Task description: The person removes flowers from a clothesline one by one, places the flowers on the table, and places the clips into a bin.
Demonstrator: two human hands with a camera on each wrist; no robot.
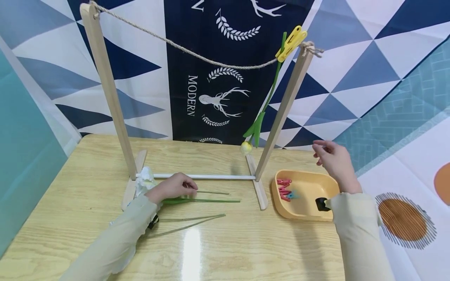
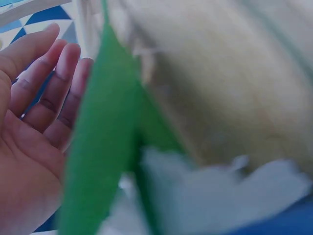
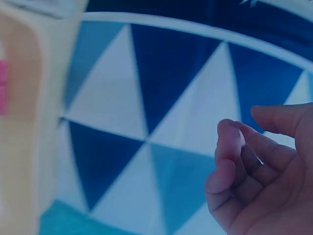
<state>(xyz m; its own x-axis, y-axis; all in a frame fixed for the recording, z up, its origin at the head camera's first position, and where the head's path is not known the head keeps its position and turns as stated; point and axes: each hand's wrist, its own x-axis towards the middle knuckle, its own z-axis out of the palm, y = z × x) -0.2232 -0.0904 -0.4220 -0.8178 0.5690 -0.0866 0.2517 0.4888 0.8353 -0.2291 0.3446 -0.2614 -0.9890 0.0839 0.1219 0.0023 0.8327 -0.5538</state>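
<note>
My left hand (image 1: 175, 185) is over several cut flower stems (image 1: 211, 201) on the table. Its fingers are loosely bent in the left wrist view, with nothing seen between them. A broad green leaf (image 2: 100, 127) and white petals (image 2: 220, 196) fill the front of that view, and my left sleeve hides part of the flowers. My right hand (image 1: 334, 160), fingers loosely curled and holding nothing, hovers above the back right of a yellow tub (image 1: 281, 207). A white-yellow tulip (image 1: 246, 147) hangs head down from the rope, its stem clipped by yellow clothespins (image 1: 291, 43).
A wooden frame with two posts (image 1: 109, 86) holds the sagging rope (image 1: 183, 48); a white rod (image 1: 207, 176) joins its feet. Red clothespins (image 1: 284, 189) and a blue one lie in the tub. Patterned cloth (image 1: 147, 70) hangs behind the table.
</note>
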